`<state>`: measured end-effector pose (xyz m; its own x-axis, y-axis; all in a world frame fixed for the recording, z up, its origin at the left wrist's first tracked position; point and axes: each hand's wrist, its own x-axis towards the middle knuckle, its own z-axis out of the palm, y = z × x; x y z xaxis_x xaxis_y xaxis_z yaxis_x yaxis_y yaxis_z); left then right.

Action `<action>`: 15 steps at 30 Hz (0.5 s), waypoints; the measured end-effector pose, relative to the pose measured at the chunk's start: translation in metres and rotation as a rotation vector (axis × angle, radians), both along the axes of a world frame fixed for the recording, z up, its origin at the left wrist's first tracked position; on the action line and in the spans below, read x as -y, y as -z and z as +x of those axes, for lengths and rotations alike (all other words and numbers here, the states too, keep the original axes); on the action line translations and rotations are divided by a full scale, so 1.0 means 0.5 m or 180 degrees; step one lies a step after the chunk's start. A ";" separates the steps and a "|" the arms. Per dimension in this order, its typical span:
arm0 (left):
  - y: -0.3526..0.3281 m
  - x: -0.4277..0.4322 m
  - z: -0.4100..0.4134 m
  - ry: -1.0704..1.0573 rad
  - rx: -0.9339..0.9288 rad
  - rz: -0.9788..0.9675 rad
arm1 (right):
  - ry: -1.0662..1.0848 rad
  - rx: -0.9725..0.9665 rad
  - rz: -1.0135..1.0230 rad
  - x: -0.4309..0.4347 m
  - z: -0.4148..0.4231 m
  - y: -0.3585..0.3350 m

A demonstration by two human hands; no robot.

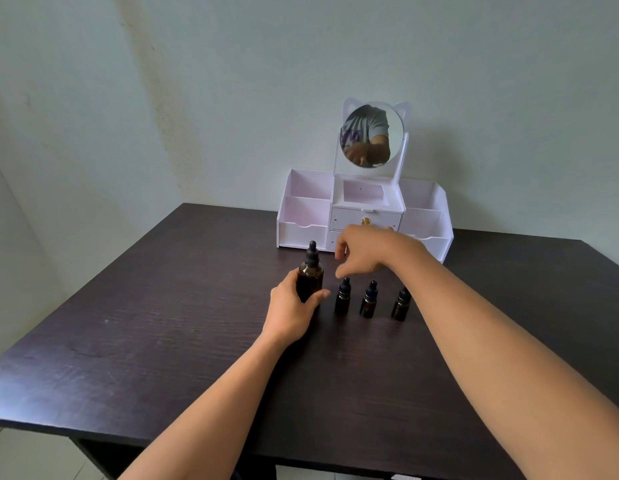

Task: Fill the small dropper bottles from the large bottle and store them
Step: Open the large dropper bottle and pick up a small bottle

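Note:
The large amber dropper bottle (311, 271) stands upright on the dark table, its black dropper cap on. My left hand (294, 308) grips its lower body from the near side. Three small amber dropper bottles stand in a row to its right: one (343, 296), the middle one (369, 300) and the right one (401, 304), partly behind my right forearm. My right hand (365, 250) hovers above the first small bottle and to the right of the large bottle's cap, fingers loosely curled downward, holding nothing.
A white organiser (303, 216) with open compartments, small drawers and a round cat-ear mirror (372, 135) stands at the table's back edge against the wall. The dark wooden table (162, 341) stretches wide to the left and toward me.

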<state>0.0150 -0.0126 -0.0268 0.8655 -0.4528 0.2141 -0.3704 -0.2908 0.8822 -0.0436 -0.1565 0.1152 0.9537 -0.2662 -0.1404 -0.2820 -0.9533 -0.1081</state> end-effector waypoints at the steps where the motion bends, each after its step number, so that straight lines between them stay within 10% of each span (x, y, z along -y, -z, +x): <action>1: 0.002 -0.001 -0.002 0.0007 -0.0004 0.0007 | 0.0027 -0.0107 -0.0089 0.004 -0.006 0.019; 15: 0.013 -0.061 -0.065 -0.0160 -0.0066 0.0342 | -0.0121 0.0138 -0.0038 -0.069 -0.037 0.090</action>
<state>-0.0173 0.0178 -0.0332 0.8914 -0.4282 0.1485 -0.3350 -0.4019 0.8522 -0.0621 -0.1218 0.0704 0.9683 -0.2310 -0.0956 -0.2408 -0.9645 -0.1081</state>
